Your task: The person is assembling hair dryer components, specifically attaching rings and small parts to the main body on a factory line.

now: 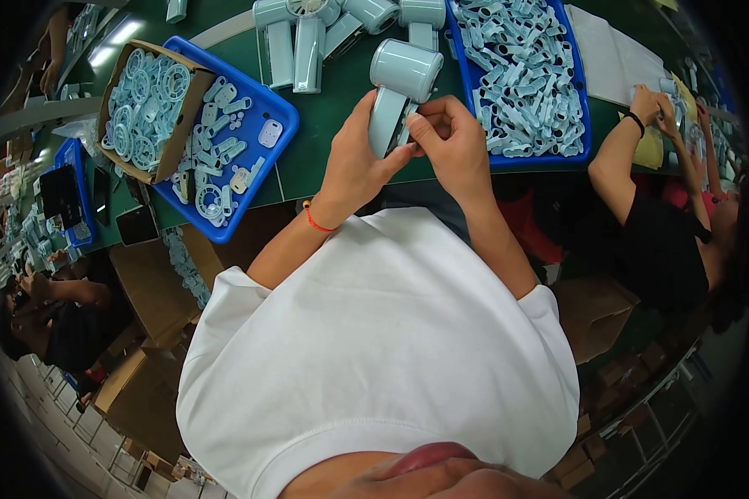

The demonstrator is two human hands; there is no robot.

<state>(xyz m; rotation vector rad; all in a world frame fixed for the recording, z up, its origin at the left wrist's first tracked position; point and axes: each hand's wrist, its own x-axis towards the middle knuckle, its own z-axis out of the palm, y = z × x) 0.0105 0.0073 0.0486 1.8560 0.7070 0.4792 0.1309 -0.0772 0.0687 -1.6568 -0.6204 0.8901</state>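
A pale blue handheld fan (405, 66), with a drum-shaped head and a flat handle, is held up over the near edge of the green table. My left hand (359, 154) is closed around the handle from the left. From the right, my right hand (451, 145) grips the handle's side, its thumb and fingers pinched at a dark, open-looking strip there. A small pale piece shows by the right thumb, but the fingers hide most of it. Beyond the hands lie several similar fans (310, 50), one with a round grille facing up.
At the right stands a blue tray (587, 125) full of small pale blue parts. A left-hand blue tray (287, 116) bears a cardboard box (193, 104) of rings and loose pieces. Phones (137, 224) lie at the left edge. Co-workers (641, 224) sit on both sides.
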